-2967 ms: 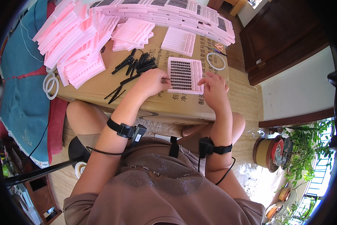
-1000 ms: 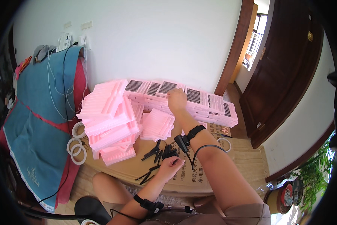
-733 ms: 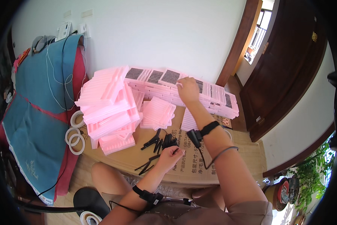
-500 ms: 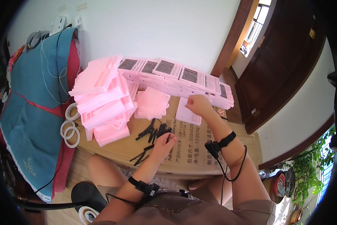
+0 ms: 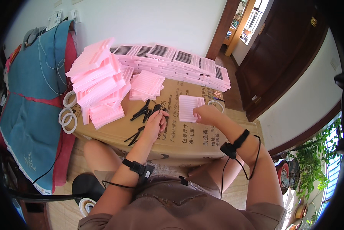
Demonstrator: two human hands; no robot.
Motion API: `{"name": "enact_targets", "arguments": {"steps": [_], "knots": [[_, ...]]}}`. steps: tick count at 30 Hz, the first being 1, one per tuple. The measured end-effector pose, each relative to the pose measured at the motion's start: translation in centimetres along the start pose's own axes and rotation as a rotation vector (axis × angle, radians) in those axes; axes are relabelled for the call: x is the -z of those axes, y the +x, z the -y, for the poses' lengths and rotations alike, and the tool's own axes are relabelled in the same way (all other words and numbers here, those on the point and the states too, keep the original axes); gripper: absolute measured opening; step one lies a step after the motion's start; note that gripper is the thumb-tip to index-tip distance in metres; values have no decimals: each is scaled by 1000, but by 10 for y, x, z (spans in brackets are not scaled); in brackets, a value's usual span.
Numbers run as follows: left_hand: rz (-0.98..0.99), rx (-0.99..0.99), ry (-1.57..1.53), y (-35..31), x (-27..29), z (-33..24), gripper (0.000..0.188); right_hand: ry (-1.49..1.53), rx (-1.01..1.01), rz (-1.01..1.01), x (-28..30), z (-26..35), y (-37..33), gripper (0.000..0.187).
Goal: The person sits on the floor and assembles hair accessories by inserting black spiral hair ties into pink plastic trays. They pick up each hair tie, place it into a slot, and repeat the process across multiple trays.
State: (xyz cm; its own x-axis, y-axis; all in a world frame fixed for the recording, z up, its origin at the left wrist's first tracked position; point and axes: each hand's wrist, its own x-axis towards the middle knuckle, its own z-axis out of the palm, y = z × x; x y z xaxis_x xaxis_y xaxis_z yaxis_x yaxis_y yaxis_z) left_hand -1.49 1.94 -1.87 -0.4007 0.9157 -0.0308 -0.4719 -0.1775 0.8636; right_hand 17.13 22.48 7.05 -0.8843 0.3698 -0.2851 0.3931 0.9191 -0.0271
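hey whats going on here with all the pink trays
A person sits at a cardboard box used as a work surface. Their right hand holds an empty pink tray just above the box, and their left hand rests by a scatter of small black clips. Stacks of empty pink trays stand on the left of the box. Along its far edge runs a row of trays filled with dark pieces.
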Motion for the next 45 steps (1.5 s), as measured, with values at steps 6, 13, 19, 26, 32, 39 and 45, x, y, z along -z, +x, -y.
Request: {"name": "enact_targets", "arguments": {"steps": [6,13,19,26,32,39,45], "knots": [[19,-28,69,-2,3,0,36,244,-112,-351,44,-57,-168,22],[92,-28,-11,2,-12,-5,52,118,-792,-420,73,-156,-369,22],[148,-21,-164,12,-52,14,56,752,-612,-855,-27,-160,-235,21],[140,-75,206,9,-46,22,61,1020,-435,-1126,-68,-13,-37,23],[102,-190,251,14,-61,26,62,1151,-33,-588,-47,68,-18,24],[189,-297,682,17,-57,31,53,1220,-109,-720,-63,45,-15,19],[297,-578,1443,-17,-47,18,27,1246,-293,-770,-64,16,-48,14]]}}
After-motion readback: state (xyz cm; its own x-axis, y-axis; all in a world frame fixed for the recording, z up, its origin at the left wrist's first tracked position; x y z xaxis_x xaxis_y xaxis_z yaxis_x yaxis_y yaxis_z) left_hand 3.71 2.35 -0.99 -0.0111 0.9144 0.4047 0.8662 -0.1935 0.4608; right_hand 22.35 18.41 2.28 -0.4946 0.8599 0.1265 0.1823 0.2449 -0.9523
